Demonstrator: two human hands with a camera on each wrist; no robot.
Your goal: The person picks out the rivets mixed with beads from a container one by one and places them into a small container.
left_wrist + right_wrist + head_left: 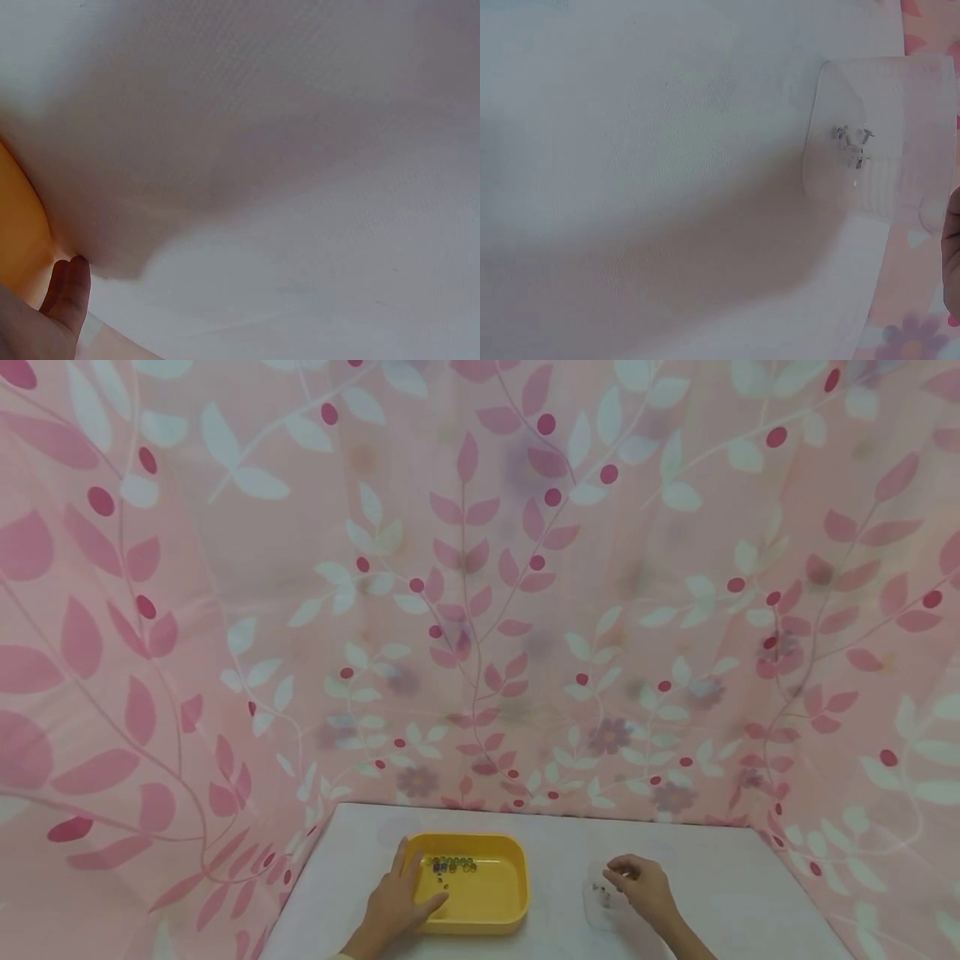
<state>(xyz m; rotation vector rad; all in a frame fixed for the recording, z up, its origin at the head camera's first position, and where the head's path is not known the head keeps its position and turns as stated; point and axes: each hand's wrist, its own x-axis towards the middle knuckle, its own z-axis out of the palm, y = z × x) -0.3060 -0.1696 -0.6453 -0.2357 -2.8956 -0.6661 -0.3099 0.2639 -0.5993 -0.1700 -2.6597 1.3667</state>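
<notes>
My left hand (393,897) rests at the left side of a yellow tray (491,925), fingers extended along its outer edge and thumb over the rim. Inside, several green and blue glassy beads (453,864) lie grouped toward the back left, with a few tiny dark bits in front of them. On the right, a clear plastic box (881,82) holds several small metallic pieces (853,146). My right hand (645,889) is at the box's rim with bent fingers, thumb and fingertips close together; I cannot tell whether they pinch anything.
Both containers stand on a white table (555,860), with a stretch of tabletop between them. Pink leaf-patterned cloth (480,610) hangs along the table's back and both sides.
</notes>
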